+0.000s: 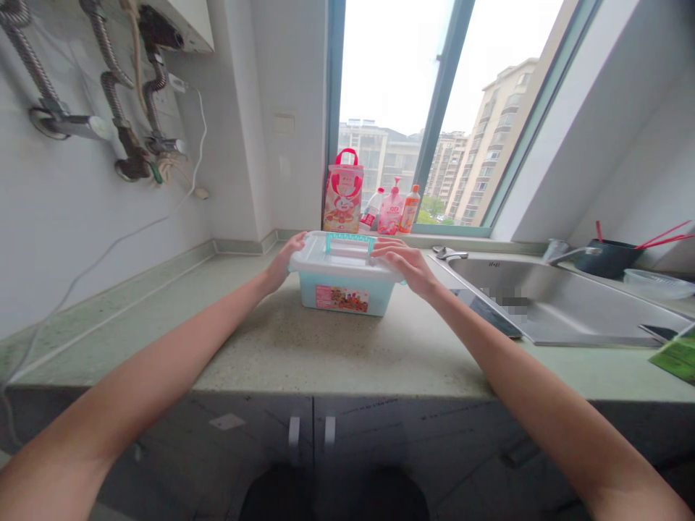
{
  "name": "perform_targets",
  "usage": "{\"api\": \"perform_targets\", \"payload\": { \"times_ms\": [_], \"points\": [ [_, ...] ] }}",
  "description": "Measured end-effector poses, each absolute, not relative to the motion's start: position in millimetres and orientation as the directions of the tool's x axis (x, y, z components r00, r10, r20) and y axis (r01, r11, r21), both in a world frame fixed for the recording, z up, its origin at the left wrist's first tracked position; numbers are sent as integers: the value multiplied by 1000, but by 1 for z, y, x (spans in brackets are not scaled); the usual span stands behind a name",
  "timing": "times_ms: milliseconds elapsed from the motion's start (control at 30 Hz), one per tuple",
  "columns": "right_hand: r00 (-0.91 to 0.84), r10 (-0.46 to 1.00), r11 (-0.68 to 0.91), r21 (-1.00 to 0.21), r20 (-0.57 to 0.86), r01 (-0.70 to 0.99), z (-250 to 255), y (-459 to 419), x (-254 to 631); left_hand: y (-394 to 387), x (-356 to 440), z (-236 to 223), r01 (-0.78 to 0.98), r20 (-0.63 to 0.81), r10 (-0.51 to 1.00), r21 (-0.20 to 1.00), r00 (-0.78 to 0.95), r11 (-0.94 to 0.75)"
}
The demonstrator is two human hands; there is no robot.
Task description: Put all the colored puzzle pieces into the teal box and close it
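A pale blue plastic storage box (347, 292) with a whitish lid (315, 252) stands on the counter in front of me. A turquoise carrying handle (350, 240) lies across the top of its lid, and a colourful label is on its front. My left hand (283, 262) is closed around the left end of the lid, its fingertips over the edge. Across the lid's right end lies my right hand (405, 262), fingers stretched out toward the handle. Part of the lid's right edge is hidden under it.
Along the windowsill stand a pink packaged bag (344, 199), a pink pump bottle (390, 210) and an orange-capped bottle (410, 208). A steel sink (554, 300) is set in the counter (337, 358) on the right, with a dark pot (608, 259) behind it. A white cable (108, 246) hangs at left.
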State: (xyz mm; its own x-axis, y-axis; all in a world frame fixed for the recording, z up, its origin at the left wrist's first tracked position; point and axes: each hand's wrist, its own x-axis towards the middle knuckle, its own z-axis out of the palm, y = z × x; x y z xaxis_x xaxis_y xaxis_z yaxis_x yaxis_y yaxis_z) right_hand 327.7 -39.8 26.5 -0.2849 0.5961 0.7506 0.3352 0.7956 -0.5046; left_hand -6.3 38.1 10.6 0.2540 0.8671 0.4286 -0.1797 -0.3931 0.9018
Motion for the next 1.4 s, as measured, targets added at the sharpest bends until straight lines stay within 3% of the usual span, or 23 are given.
{"api": "perform_targets", "payload": {
  "times_ms": [433, 633, 1167, 1267, 1400],
  "points": [
    [-97, 772, 623, -718, 628, 312, 22, -25, 335, 41, -20, 18, -51, 362, 872, 929, 329, -366],
    [-124, 917, 392, -912, 378, 118, 15, -17, 340, 39, -14, 21, 65, 380, 894, 912, 239, -405],
    [-31, 903, 414, -851, 428, 322, 17, -6, 348, 42, -17, 22, 91, 349, 868, 911, 353, -403],
    [10, 914, 385, -875, 405, 292, 13, -6, 345, 39, -16, 23, 77, 331, 876, 922, 351, -379],
    [-69, 915, 404, -898, 398, 173, 2, -4, 340, 32, -13, 25, 36, 305, 889, 941, 341, -337]
  ]
}}
